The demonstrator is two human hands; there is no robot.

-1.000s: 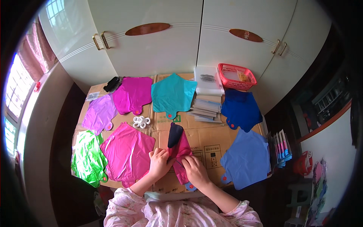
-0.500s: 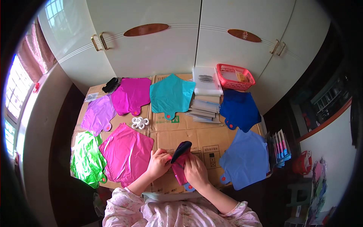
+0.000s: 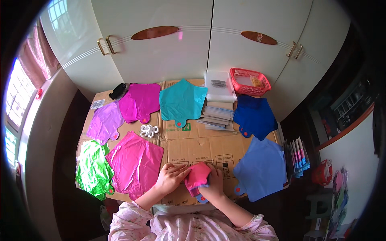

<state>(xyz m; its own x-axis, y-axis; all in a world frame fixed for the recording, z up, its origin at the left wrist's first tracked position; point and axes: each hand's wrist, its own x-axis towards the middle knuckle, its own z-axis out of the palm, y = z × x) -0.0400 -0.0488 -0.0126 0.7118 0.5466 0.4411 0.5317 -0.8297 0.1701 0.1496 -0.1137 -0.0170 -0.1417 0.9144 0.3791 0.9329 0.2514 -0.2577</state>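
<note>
Clamping fingers of right hand [image 3: 214, 182] onto a folded pink sheet [image 3: 198, 175], with left hand [image 3: 172, 176] at its left edge, unclear whether gripping; between both, over cardboard [image 3: 179, 146]; probably light, soft, slippery; best held by folds.

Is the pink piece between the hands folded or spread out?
Folded: the pink piece makes a compact bundle, far smaller than the spread pink sheet beside the left hand.

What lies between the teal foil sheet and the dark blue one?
In the head view, a stack of flat cards or packets lies between them, with clear plastic bags just beyond it.
</note>
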